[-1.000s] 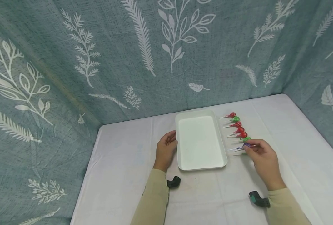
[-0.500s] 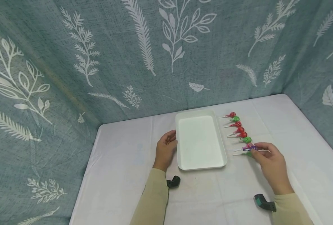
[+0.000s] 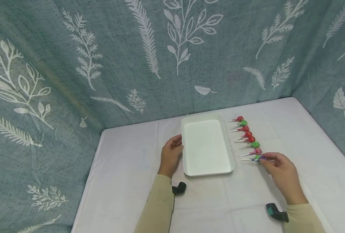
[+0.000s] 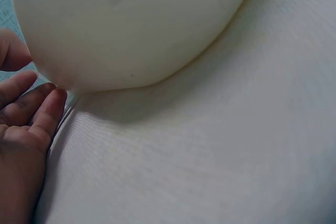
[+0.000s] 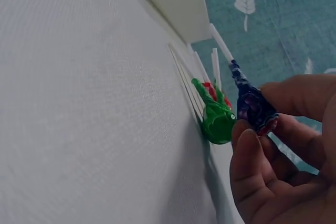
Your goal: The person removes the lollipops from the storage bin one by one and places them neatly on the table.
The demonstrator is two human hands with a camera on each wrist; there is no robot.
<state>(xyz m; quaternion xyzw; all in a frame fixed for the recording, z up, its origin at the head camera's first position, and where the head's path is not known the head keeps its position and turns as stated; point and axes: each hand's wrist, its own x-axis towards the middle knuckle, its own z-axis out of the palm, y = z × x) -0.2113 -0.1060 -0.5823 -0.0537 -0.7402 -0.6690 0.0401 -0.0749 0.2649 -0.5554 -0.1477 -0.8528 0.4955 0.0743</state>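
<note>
My right hand (image 3: 283, 170) pinches a lollipop in a dark purple wrapper (image 5: 251, 106) between thumb and fingers, its white stick pointing away. Just beside it in the right wrist view is a green-wrapped lollipop (image 5: 218, 123), at the near end of a row. Farther along that row lie a pink lollipop (image 3: 257, 151), another green one (image 3: 255, 144) and several red ones (image 3: 250, 139), sticks toward the tray. My left hand (image 3: 170, 157) touches the left side of a white rectangular tray (image 3: 208, 149) with thumb and fingers. Nothing lies inside the tray.
A white cloth (image 3: 126, 184) covers the table. Behind it and at both sides hangs a blue-green leaf-patterned curtain (image 3: 111, 74). A black wrist device (image 3: 179, 188) shows by the left sleeve, and a similar one (image 3: 276, 212) by the right sleeve.
My right hand has moved right and nearer with the purple lollipop, past the pink one to the green one at the row's near end. The left hand and tray stay put.
</note>
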